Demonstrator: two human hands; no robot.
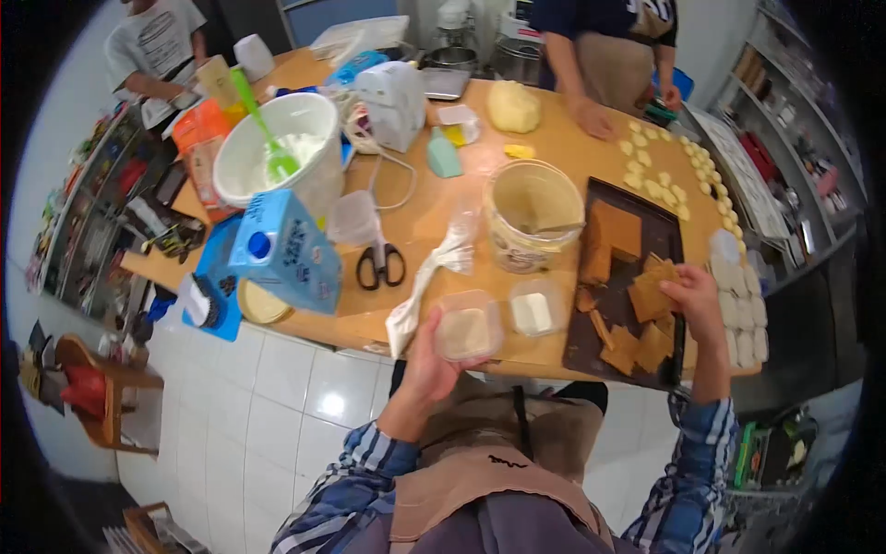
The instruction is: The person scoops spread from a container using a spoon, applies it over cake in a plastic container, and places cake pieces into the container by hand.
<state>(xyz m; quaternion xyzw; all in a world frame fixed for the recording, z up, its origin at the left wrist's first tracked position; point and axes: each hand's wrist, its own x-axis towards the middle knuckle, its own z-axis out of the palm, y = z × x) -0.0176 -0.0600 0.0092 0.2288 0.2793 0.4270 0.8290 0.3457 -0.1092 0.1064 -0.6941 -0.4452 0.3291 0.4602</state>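
Observation:
My left hand grips a small clear plastic tub with something pale in it, at the table's front edge. Over the dark baking tray, my right hand pinches a thin piece of brown cake. Larger blocks of sponge cake and several broken slices lie in the same tray. Between the tray and my left hand sits another clear tub with a white block in it. Behind that stands a big cream-coloured bucket with a utensil inside. A white piping bag lies left of the tub I hold.
Black-handled scissors, a blue milk carton and a white bucket with a green spatula stand to the left. A dough ball and small dough pieces lie further back. Two other people stand across the table.

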